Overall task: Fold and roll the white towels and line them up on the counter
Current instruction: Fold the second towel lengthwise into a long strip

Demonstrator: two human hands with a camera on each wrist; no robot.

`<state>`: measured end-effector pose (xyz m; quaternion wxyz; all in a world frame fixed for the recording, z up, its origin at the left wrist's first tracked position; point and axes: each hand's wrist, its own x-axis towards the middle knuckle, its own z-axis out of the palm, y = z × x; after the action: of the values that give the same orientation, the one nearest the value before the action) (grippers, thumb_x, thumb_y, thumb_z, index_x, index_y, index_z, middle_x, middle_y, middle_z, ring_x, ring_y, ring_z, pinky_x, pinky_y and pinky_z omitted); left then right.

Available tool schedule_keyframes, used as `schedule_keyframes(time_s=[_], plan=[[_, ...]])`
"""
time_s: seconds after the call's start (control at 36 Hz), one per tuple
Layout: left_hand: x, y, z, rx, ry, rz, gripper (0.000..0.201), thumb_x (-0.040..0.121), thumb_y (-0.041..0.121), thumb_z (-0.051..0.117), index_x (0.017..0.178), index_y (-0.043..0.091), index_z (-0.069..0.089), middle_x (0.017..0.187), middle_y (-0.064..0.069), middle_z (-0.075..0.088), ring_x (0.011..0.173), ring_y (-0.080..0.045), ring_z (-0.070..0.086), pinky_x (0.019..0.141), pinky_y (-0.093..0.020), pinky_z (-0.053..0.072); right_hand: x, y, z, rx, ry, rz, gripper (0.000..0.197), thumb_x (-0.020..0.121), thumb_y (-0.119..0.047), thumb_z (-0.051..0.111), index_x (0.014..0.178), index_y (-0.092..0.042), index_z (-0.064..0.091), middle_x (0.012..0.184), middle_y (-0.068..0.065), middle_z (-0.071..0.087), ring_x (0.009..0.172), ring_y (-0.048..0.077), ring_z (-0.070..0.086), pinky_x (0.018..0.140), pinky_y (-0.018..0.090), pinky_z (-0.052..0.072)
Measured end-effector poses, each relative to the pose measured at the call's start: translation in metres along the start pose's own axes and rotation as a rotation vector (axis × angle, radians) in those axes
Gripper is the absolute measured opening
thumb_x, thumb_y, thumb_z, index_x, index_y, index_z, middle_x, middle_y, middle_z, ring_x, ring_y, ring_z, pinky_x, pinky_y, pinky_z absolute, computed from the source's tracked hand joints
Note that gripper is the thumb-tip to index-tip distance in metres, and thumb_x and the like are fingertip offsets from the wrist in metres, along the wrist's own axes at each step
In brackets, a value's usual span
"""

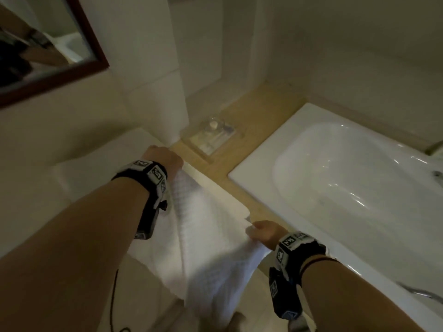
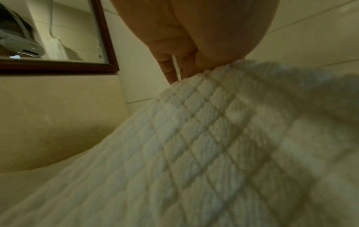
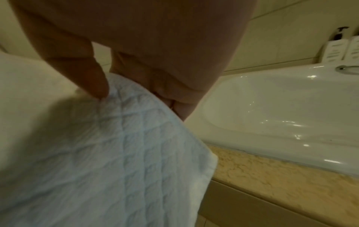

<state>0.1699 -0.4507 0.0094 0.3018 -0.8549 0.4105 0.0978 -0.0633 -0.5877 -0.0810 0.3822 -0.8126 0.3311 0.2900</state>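
A white quilted towel point(image 1: 206, 236) hangs between my two hands over the counter's near edge and drops toward the floor. My left hand point(image 1: 165, 159) grips its far upper corner, close to the wall; the fingers curl over the towel point(image 2: 204, 130) edge in the left wrist view. My right hand point(image 1: 260, 232) pinches the near corner, thumb pressed on the towel point(image 3: 108, 145) and fingers curled behind it. Another white towel point(image 1: 100, 168) lies flat on the counter under my left arm.
A white bathtub point(image 1: 347, 183) fills the right side, set in a beige marble ledge point(image 1: 239, 149). A clear tray point(image 1: 211, 136) with small toiletries sits on the ledge by the wall. A wood-framed mirror point(image 1: 79, 68) hangs at upper left. Pump bottles point(image 3: 338, 49) stand behind the tub.
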Motion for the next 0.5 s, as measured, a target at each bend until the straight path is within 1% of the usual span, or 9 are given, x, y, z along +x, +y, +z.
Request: schedule_keyframes(time_s=[0.06, 0.11, 0.22, 0.28, 0.33, 0.39, 0.44, 0.47, 0.5], plan=[[0.023, 0.008, 0.001, -0.099, -0.058, 0.007, 0.034, 0.091, 0.020, 0.048, 0.124, 0.023, 0.056, 0.128, 0.000, 0.055, 0.117, -0.022, 0.052, 0.097, -0.030, 0.040, 0.012, 0.006, -0.001, 0.035, -0.019, 0.009, 0.043, 0.094, -0.039, 0.044, 0.126, -0.013, 0.056, 0.132, 0.010, 0.053, 0.122, 0.024, 0.048, 0.092, 0.029, 0.036], [0.043, 0.015, 0.009, -0.185, -0.113, 0.054, 0.032, 0.092, 0.018, 0.048, 0.123, 0.020, 0.056, 0.131, -0.002, 0.054, 0.118, -0.022, 0.052, 0.089, -0.027, 0.041, 0.023, 0.013, -0.002, 0.052, -0.025, 0.015, 0.047, 0.089, -0.039, 0.045, 0.125, -0.011, 0.057, 0.129, 0.011, 0.056, 0.119, 0.026, 0.051, 0.096, 0.033, 0.040], [0.077, 0.026, 0.021, -0.308, -0.212, 0.161, 0.037, 0.093, 0.010, 0.044, 0.127, 0.021, 0.055, 0.142, 0.001, 0.044, 0.131, -0.020, 0.041, 0.109, -0.030, 0.033, 0.038, 0.023, -0.007, 0.060, -0.031, 0.003, 0.033, 0.094, -0.018, 0.043, 0.120, -0.009, 0.060, 0.125, 0.013, 0.058, 0.116, 0.027, 0.053, 0.095, 0.033, 0.041], [0.088, 0.029, 0.022, -0.288, -0.260, 0.172, 0.036, 0.089, 0.012, 0.054, 0.124, 0.020, 0.056, 0.136, -0.001, 0.049, 0.124, -0.022, 0.047, 0.104, -0.031, 0.039, 0.043, 0.028, -0.008, 0.053, -0.053, 0.039, 0.034, 0.093, -0.015, 0.043, 0.124, -0.012, 0.058, 0.128, 0.011, 0.055, 0.118, 0.026, 0.051, 0.097, 0.034, 0.040], [0.095, 0.032, 0.023, -0.234, -0.276, 0.148, 0.039, 0.090, 0.013, 0.053, 0.128, 0.019, 0.052, 0.134, -0.003, 0.050, 0.120, -0.023, 0.051, 0.099, -0.030, 0.042, 0.047, 0.033, -0.009, 0.034, -0.054, 0.055, 0.030, 0.094, -0.015, 0.042, 0.118, -0.009, 0.059, 0.123, 0.011, 0.057, 0.116, 0.026, 0.052, 0.094, 0.033, 0.040], [0.100, 0.039, 0.025, -0.204, -0.279, 0.132, 0.042, 0.095, 0.010, 0.042, 0.137, 0.016, 0.045, 0.140, -0.008, 0.047, 0.122, -0.024, 0.051, 0.097, -0.029, 0.043, 0.052, 0.035, -0.011, 0.037, -0.062, 0.057, 0.019, 0.094, -0.016, 0.043, 0.097, -0.012, 0.061, 0.105, 0.006, 0.058, 0.105, 0.023, 0.053, 0.085, 0.028, 0.037], [0.104, 0.043, 0.028, -0.185, -0.309, 0.148, 0.042, 0.097, 0.009, 0.037, 0.138, 0.011, 0.044, 0.141, -0.011, 0.045, 0.119, -0.024, 0.052, 0.099, -0.029, 0.043, 0.057, 0.032, -0.018, 0.038, -0.098, 0.039, 0.019, 0.094, -0.015, 0.043, 0.080, -0.020, 0.056, 0.089, -0.004, 0.053, 0.096, 0.017, 0.044, 0.081, 0.025, 0.031], [0.107, 0.044, 0.029, -0.184, -0.330, 0.165, 0.040, 0.097, 0.009, 0.037, 0.136, 0.009, 0.047, 0.139, -0.013, 0.047, 0.112, -0.023, 0.053, 0.100, -0.030, 0.044, 0.059, 0.029, -0.023, 0.061, -0.115, 0.022, 0.017, 0.094, -0.014, 0.045, 0.083, -0.020, 0.057, 0.092, -0.004, 0.053, 0.097, 0.018, 0.044, 0.082, 0.026, 0.032], [0.111, 0.044, 0.030, -0.200, -0.344, 0.177, 0.038, 0.096, 0.009, 0.037, 0.131, 0.008, 0.051, 0.135, -0.012, 0.051, 0.104, -0.022, 0.053, 0.099, -0.031, 0.044, 0.060, 0.024, -0.028, 0.105, -0.135, -0.001, 0.014, 0.093, -0.015, 0.048, 0.095, -0.016, 0.061, 0.103, 0.000, 0.056, 0.102, 0.020, 0.047, 0.084, 0.027, 0.034]])
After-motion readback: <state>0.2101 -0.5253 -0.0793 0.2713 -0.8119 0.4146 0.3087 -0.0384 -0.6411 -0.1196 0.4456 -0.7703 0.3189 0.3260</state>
